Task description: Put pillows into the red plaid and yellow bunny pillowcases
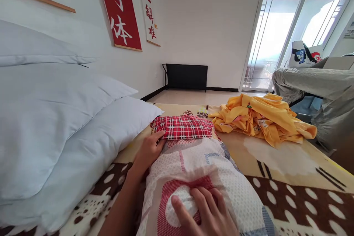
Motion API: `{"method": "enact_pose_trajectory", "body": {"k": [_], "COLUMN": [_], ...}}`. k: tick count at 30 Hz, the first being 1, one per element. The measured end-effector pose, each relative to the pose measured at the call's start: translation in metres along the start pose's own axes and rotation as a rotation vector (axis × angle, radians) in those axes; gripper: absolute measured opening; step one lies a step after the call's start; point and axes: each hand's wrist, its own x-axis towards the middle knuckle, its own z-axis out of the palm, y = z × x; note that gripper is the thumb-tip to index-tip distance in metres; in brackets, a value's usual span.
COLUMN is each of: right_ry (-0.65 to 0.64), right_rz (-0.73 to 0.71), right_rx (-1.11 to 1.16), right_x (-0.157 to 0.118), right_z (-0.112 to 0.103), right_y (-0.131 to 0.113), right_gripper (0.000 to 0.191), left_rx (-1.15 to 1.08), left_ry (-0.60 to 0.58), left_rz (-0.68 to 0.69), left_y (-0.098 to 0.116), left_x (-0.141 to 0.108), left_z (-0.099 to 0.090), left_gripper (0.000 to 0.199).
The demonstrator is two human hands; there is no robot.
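A pillow in a pale patterned cover (193,158) lies lengthwise in front of me on the bed. Red plaid fabric (188,127) shows across its far end. My left hand (152,146) is at the far left corner, its thumb and finger at the edge of the plaid fabric; whether they pinch it is hard to tell. My right hand (206,210) rests on the near part of the cover, over a red and white printed patch, with its fingers bent and slightly apart.
White pillows (83,125) are stacked on the left. Crumpled yellow fabric (262,116) lies at the right on the patterned blanket (279,162). Beyond are a black folded frame (187,76) and plastic-covered furniture (318,81).
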Motion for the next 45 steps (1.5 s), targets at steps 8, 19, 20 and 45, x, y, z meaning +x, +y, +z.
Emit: {"method": "enact_pose_trajectory", "body": {"k": [8, 19, 20, 45], "right_ry": [0.002, 0.526, 0.562, -0.189], "right_rz": [0.383, 0.510, 0.473, 0.291], "right_rx": [0.391, 0.350, 0.304, 0.526], "right_x": [0.026, 0.017, 0.015, 0.035], "right_z": [-0.072, -0.105, -0.104, -0.060], "right_y": [0.053, 0.082, 0.081, 0.088], "right_gripper": [0.043, 0.023, 0.023, 0.035], "left_rx": [0.117, 0.061, 0.029, 0.090], "left_ry": [0.165, -0.055, -0.074, -0.090], "left_rz": [-0.004, -0.049, -0.036, 0.086], "left_y": [0.013, 0.026, 0.034, 0.010], "left_x": [-0.008, -0.002, -0.004, 0.001], "left_z": [0.000, 0.003, 0.002, 0.024], "left_gripper": [0.014, 0.028, 0.031, 0.030]}}
